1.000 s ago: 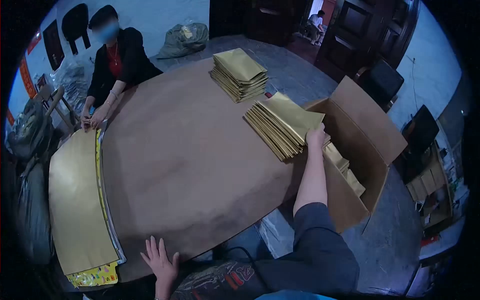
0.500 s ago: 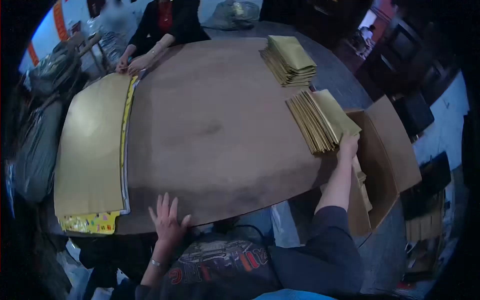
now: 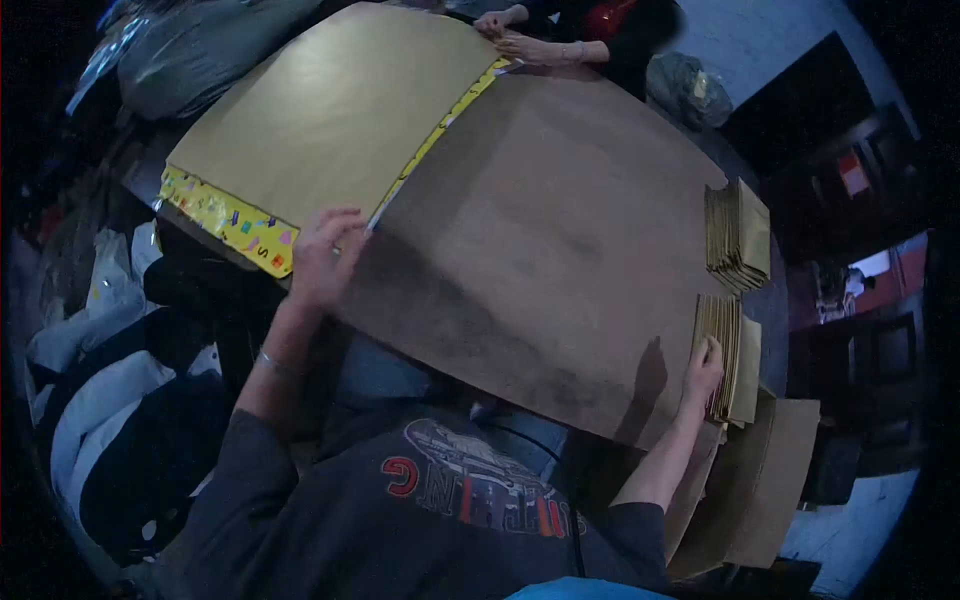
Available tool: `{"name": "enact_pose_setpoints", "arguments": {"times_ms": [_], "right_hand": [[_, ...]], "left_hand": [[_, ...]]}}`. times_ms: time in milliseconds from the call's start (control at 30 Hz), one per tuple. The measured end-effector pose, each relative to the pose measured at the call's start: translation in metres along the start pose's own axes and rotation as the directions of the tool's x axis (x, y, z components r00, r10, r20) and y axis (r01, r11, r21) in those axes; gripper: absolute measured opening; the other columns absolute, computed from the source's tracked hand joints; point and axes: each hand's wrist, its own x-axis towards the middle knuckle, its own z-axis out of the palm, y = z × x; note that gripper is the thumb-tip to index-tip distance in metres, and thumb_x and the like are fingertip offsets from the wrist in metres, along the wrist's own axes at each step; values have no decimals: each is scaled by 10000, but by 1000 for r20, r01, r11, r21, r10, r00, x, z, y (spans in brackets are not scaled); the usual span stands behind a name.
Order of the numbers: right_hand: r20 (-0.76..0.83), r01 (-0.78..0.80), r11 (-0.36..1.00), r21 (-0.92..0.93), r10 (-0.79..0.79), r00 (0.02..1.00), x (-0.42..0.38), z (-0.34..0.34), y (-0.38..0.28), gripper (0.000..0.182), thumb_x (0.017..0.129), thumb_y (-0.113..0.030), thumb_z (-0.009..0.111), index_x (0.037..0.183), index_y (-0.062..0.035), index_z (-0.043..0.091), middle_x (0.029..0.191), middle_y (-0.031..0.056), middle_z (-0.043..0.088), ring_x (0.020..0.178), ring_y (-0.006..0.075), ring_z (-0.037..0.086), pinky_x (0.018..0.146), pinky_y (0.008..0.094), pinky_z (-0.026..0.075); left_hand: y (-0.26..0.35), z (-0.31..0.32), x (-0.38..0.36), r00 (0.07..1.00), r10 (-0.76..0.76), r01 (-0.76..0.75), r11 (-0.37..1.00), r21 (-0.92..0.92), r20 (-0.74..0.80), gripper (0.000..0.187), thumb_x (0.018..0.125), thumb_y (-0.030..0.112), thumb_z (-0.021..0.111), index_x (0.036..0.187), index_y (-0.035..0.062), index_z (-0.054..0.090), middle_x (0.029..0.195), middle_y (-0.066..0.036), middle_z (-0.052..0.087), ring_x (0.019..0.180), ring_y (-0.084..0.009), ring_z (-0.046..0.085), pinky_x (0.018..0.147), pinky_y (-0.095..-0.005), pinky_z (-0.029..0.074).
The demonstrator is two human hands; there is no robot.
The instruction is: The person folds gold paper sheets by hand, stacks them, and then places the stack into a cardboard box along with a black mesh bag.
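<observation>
My left hand (image 3: 330, 258) hovers at the near corner of a large brown paper sheet (image 3: 350, 105), its fingers loosely bent and apart with nothing seen in them. Under that sheet, a yellow printed sheet (image 3: 228, 217) with colourful small figures shows along the near and right edges. At the right of the table, my right hand (image 3: 705, 372) touches the left side of a stack of folded brown paper pieces (image 3: 738, 355). Its fingers point upward along the stack. A second similar stack (image 3: 738, 235) stands just beyond.
Across the brown-topped table (image 3: 560, 210), another person's hands (image 3: 525, 40) are at the far corner of the large sheet. An open cardboard box (image 3: 770, 480) stands at the right by the table edge. Grey plastic bags (image 3: 200, 55) lie at the far left.
My view has turned left. My left hand has gone from the table's front edge to the sheet's near corner. My right hand has shifted from the stack's near end to its left side.
</observation>
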Motion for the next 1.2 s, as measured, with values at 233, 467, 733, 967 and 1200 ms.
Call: {"name": "enact_pose_setpoints", "arguments": {"times_ms": [233, 467, 733, 967, 1200], "right_hand": [[564, 191, 976, 110, -219, 796, -45, 95, -184, 307, 945, -256, 552, 1176, -63, 610, 1019, 184, 677, 955, 360, 654, 804, 426, 514], [401, -130, 951, 281, 7, 916, -6, 94, -184, 702, 971, -254, 514, 1531, -119, 113, 904, 130, 639, 801, 218, 605, 680, 344, 498], [44, -113, 723, 682, 114, 992, 76, 106, -115, 586, 988, -213, 505, 1488, -72, 235, 830, 79, 578, 731, 130, 561, 574, 255, 476], [331, 441, 890, 116, -453, 828, -57, 154, -235, 237, 919, -205, 563, 1076, -41, 632, 1014, 164, 662, 928, 338, 624, 814, 426, 501], [208, 352, 828, 436, -474, 856, -64, 163, -239, 161, 908, -194, 589, 942, -52, 659, 870, 153, 669, 802, 339, 638, 683, 415, 500]], "left_hand": [[-72, -30, 7, 989, -67, 75, 995, 59, -134, 112, 825, 118, 683, 890, 27, 670, 1035, -154, 659, 951, -303, 627, 788, -372, 510], [-92, -11, -5, 992, -65, 79, 988, 132, -104, 262, 750, 204, 746, 969, 79, 675, 1190, -144, 580, 1137, -327, 525, 945, -427, 423], [-76, -24, 8, 927, -290, 242, 947, 213, 238, 719, 628, 424, 818, 1246, 152, 570, 1490, -149, 341, 1435, -364, 206, 1070, -682, 171], [-68, -32, 11, 900, -312, 222, 929, 296, 305, 734, 641, 416, 819, 1277, 175, 544, 1500, -154, 328, 1435, -383, 195, 1068, -697, 171], [-70, -31, 11, 912, -307, 225, 929, 295, 272, 699, 673, 436, 798, 1267, 158, 557, 1475, -185, 362, 1420, -391, 230, 1095, -591, 222]]}}
